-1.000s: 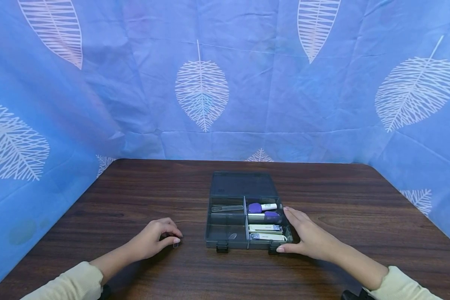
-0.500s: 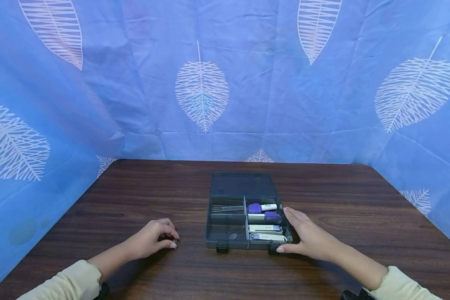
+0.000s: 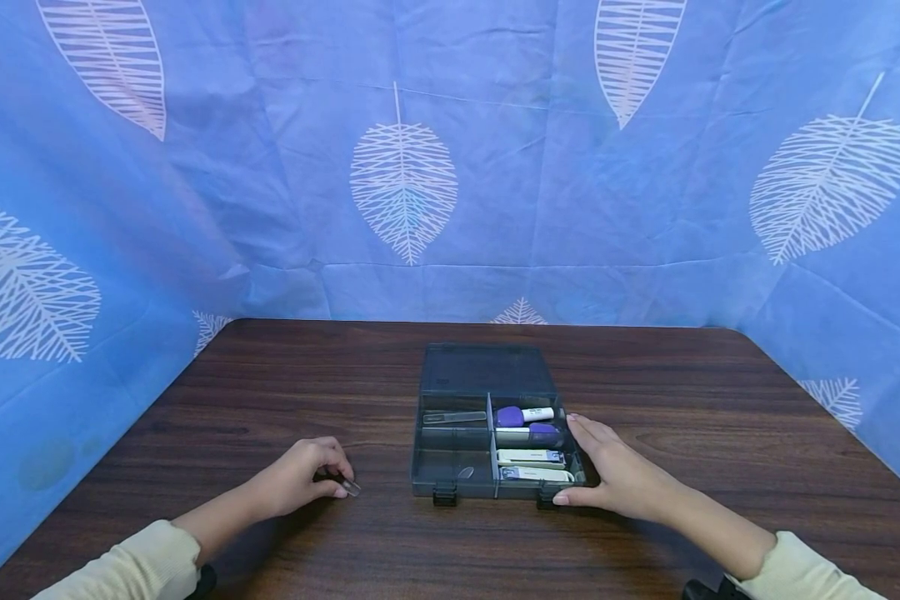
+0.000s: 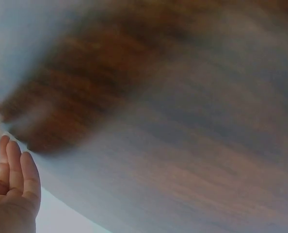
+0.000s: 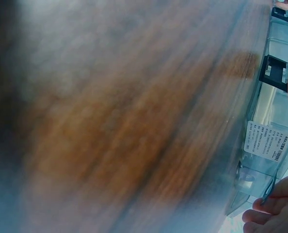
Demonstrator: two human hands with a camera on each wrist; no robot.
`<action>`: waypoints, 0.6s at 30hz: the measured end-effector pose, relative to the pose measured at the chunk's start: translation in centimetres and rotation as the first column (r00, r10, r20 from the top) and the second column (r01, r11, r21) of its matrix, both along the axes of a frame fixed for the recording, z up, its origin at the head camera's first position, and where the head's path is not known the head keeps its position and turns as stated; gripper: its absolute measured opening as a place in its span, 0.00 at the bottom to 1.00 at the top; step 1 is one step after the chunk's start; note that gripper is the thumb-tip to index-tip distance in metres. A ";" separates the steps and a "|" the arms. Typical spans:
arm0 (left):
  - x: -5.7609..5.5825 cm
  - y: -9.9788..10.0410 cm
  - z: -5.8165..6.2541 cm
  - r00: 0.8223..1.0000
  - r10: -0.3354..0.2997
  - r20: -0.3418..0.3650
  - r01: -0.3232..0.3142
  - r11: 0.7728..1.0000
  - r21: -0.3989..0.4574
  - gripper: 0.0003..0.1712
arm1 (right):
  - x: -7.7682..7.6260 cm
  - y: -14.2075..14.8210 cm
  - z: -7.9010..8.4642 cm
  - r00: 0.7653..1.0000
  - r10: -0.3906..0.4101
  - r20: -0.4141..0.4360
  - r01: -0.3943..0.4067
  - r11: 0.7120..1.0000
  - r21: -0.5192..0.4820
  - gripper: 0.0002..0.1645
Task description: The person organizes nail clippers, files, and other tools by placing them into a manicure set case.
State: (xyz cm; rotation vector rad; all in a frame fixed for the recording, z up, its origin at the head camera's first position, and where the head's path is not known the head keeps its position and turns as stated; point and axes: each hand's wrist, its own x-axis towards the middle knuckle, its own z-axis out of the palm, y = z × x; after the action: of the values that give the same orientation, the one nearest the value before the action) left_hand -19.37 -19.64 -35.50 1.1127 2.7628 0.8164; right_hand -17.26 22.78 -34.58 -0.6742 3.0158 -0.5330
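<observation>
A dark see-through compartment box (image 3: pixel 453 492) lies on the table with its lid (image 3: pixel 487 367) folded back. My right hand (image 3: pixel 622 475) holds its right side, thumb by the front latch (image 3: pixel 546 497) and fingers along the side wall. Left of the box, low over the table, my left hand (image 3: pixel 307 475) pinches a small shiny clear piece (image 3: pixel 352 488) between thumb and fingers; its kind is too small to tell. The right compartments hold two purple-and-white tubes (image 3: pixel 528 434) and two pale flat items (image 3: pixel 532 474). A slim clear strip (image 3: pixel 453 417) lies back left, a tiny clear oval (image 3: pixel 466 472) front left.
The dark wood-grain table (image 3: pixel 307 367) runs back to a blue leaf-print cloth (image 3: pixel 495 208) that hangs behind and at both sides. A white printed label (image 5: pixel 267 141) shows on the box in the right wrist view.
My left hand has shifted slightly left, and its fingers have turned the clear piece, which was hidden half a second ago and shows again now. The right hand and the box have stayed still.
</observation>
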 end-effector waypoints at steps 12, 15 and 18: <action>-0.1 0.4 -0.1 1.000 -0.009 -0.002 0.009 1.000 0.019 0.03 | 0.0 -0.1 0.0 1.000 -0.005 -0.004 0.005 1.000 0.011 0.65; -0.2 0.6 0.0 1.000 -0.010 0.003 0.010 1.000 0.023 0.03 | 0.0 -0.1 0.0 1.000 -0.005 -0.005 0.005 1.000 0.014 0.65; -0.2 0.8 0.0 1.000 -0.004 -0.003 0.004 1.000 0.027 0.03 | 0.0 -0.1 0.0 1.000 -0.005 -0.006 0.005 1.000 0.013 0.65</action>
State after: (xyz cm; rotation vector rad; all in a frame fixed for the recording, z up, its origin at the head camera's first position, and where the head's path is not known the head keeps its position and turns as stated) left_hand -19.62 -18.85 -35.45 1.1240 2.7593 0.8551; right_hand -17.25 22.69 -34.62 -0.6683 3.0246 -0.5113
